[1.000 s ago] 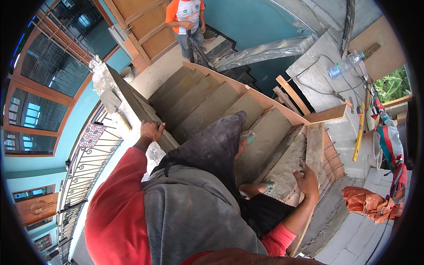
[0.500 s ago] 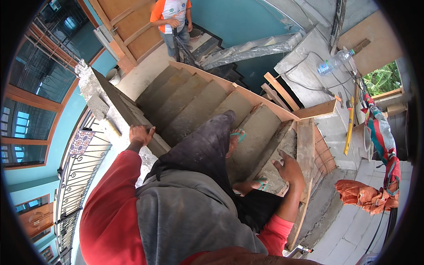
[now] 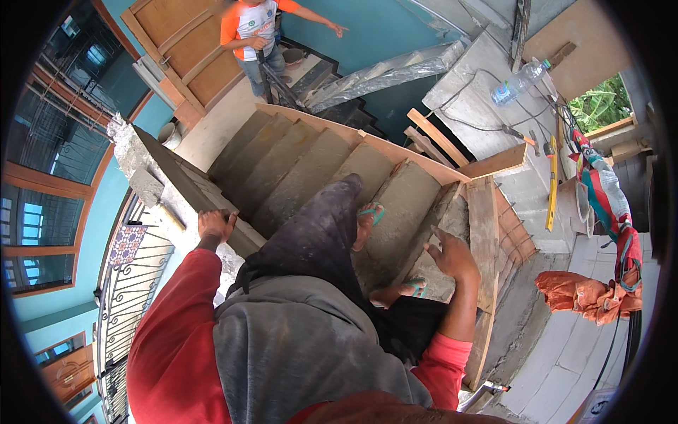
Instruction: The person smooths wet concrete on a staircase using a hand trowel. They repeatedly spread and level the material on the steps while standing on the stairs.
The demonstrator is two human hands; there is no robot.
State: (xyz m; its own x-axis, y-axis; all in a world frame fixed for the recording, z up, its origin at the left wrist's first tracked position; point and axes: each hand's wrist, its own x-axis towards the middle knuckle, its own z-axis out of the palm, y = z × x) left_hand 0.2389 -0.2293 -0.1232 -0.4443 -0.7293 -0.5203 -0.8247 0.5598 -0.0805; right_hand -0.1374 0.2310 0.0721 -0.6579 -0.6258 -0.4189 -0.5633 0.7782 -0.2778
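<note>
The left hand (image 3: 216,225) rests on the low wall (image 3: 187,180), how tightly I cannot tell; the right hand (image 3: 455,258), its grip loosely spread, hangs empty over the concrete stairs (image 3: 300,155). Beyond, the co-worker (image 3: 256,25) has now stretched an arm, perhaps pointing.

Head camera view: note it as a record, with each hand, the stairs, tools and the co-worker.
Left hand: on the edge of the low wall
Right hand: fingers apart, nothing held, near the wooden board
Stairs: grey concrete, sandalled feet on them
Tools: trowel on the low wall; yellow level at right
Co-worker: beyond the stairs, one arm outstretched
</note>
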